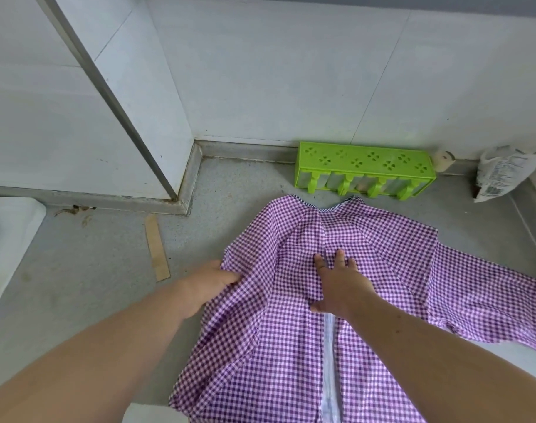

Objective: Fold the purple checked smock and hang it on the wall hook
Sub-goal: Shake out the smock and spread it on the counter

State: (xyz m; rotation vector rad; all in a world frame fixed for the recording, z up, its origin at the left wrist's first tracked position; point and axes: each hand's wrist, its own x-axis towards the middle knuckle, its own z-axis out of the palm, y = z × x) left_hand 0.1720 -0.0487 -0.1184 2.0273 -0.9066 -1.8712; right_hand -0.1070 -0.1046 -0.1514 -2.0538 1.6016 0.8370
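I saw the purple checked smock (pixel 291 346) spread out on the grey floor (pixel 92 285), its neckline toward the wall and just in front of a green plastic rack (pixel 364 166). One sleeve stretched off to the right across the floor. A pale strip ran down the middle of the cloth toward me.

My left hand (pixel 205 288) gripped the left edge of the smock, fingers curled round a bunched fold of the fabric and lifting it a little off the floor. My right hand (pixel 340 285) lay flat on the middle of the smock, fingers straight and spread, pressing the cloth down just above the top of the pale strip.

The green rack stood against the base of the white tiled wall (pixel 291 71). To its right sat a small pale round object (pixel 443 160), and further right a crumpled white plastic bag (pixel 501 175) leaned in the corner. A strip of tan tape (pixel 157 248) was stuck to the floor left of the smock. A white object (pixel 7 239) showed at the left edge.
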